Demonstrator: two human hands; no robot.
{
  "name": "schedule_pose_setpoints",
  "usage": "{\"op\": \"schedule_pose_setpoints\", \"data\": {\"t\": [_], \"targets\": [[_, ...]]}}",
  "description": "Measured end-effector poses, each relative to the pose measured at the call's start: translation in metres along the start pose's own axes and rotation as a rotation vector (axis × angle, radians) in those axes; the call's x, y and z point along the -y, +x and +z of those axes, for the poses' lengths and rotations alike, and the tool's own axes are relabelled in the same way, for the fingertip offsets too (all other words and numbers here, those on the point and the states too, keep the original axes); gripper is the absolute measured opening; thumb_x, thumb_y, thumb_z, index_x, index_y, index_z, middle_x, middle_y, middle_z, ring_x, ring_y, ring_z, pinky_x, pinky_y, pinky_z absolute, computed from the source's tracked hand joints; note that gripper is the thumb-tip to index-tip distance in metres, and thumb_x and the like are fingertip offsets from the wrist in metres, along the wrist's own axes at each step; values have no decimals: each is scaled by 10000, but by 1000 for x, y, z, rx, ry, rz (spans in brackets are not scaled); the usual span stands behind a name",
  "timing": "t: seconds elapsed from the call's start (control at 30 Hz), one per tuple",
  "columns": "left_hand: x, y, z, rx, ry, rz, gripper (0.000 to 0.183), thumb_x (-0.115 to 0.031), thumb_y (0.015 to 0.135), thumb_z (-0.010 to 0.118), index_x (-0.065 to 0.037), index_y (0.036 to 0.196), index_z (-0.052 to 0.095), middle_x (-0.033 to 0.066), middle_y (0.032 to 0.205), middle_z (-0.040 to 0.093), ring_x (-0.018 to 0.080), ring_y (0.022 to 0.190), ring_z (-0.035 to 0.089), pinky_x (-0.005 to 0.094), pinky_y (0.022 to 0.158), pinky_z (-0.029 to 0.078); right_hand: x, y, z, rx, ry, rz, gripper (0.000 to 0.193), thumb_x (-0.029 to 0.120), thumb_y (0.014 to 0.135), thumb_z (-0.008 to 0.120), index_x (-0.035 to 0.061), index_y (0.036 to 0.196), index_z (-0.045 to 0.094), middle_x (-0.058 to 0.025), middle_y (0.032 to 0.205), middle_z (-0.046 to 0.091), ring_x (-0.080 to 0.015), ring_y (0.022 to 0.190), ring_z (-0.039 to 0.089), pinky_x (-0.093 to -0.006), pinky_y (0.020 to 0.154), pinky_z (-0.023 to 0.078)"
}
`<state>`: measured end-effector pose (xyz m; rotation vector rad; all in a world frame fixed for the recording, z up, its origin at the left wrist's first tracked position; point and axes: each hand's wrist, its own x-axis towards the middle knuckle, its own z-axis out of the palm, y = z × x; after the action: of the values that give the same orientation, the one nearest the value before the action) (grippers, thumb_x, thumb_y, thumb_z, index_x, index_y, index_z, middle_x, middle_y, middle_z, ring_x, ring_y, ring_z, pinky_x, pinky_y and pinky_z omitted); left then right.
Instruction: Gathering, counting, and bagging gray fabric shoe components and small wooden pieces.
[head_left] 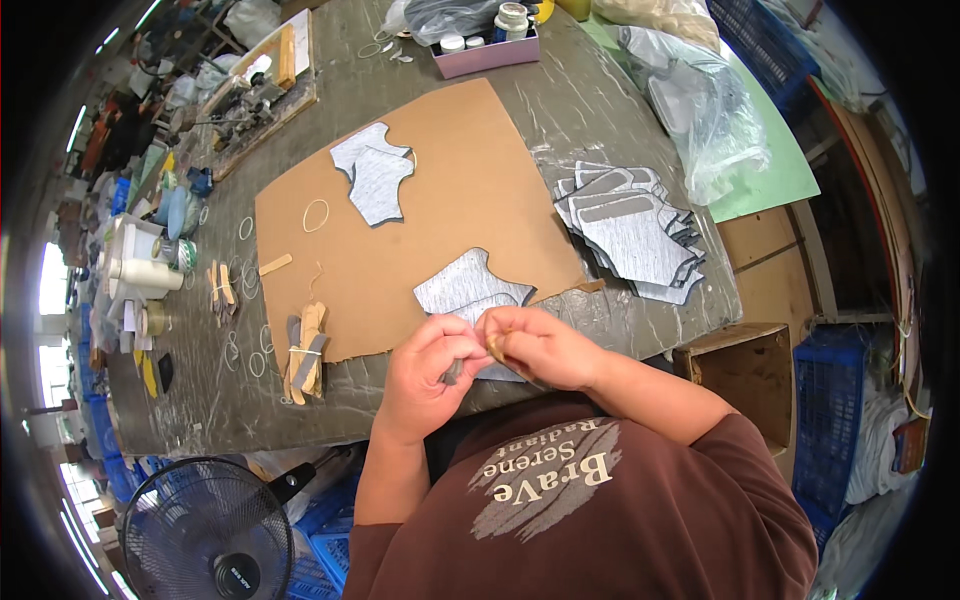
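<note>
My left hand is closed, with the end of a small dark grey piece showing between its curled fingers. Fingertip to fingertip with it, my right hand pinches a small tan thing whose kind I cannot make out. Just beyond both hands, partly covered by them, lie overlapping heathered-grey cut fabric pieces with dark edges. Two similar overlapping cut pieces rest farther off on a brown cardboard sheet. To the right is a fanned stack of the same grey pieces.
Left of the cardboard are a banded bundle of wooden sticks and grey strips, a smaller stick bundle and loose rubber bands. A pink box of jars stands at the back. A fan stands lower left, a wooden crate right.
</note>
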<state>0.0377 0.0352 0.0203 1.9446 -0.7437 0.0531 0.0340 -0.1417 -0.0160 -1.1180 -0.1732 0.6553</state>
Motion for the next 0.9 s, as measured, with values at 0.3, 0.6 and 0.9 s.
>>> {"op": "schedule_pose_setpoints", "data": {"t": [0.3,0.6,0.9], "targets": [[44,-30,-10,-480,-576,-773,55,-1,789,630,-14,787,577,17,615,553,42,461,461,167,386,314,17,9,-45,-310,641,-223,57,34,801,404,71,782,444,-67,712,490,-169,576,491,-200,464,347],[55,-20,-2,-326,-501,-844,54,14,782,619,-15,799,577,29,660,574,48,464,470,173,398,343,-17,-11,-24,-389,-1436,-542,106,180,751,658,125,833,620,-39,628,489,-189,502,523,-303,447,420],[53,-15,1,-304,-340,-893,45,0,775,631,-8,788,588,24,658,571,53,469,478,177,423,372,-29,-12,-28,-326,-1637,-496,196,155,710,602,146,899,655,-25,735,466,-167,508,528,-306,416,413]]}}
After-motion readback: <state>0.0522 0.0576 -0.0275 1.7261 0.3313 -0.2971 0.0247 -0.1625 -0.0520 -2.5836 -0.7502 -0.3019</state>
